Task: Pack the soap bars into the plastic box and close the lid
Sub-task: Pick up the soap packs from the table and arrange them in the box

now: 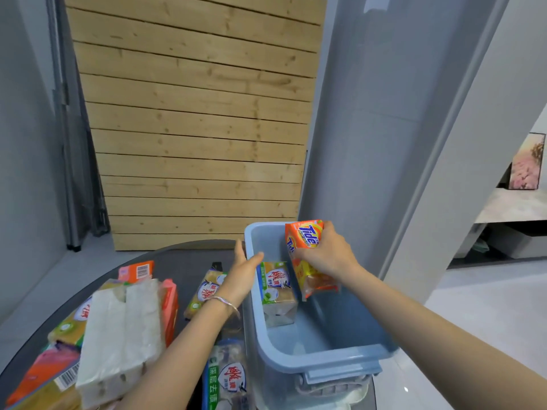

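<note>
Packing is under way and far from finished: one green pack (276, 288) stands inside the box (322, 358) against its far-left corner, and the right hand (328, 255) grasps an orange Tide pack (306, 236) over the box, its lower end dipping inside, just beside the green one. The left hand (244, 272) is loose and empty, fingers straight, resting against the box's left rim as if to steady it. Plenty waits on the table (183, 261): a green bar (205, 288) by the left wrist, another (226, 377) at the near edge, orange packs (137, 271) and more to the left around a white bundle (124, 335). No lid shows anywhere, so closing looks a long way off. Both forearms reach forward, the right angled across the box.
</note>
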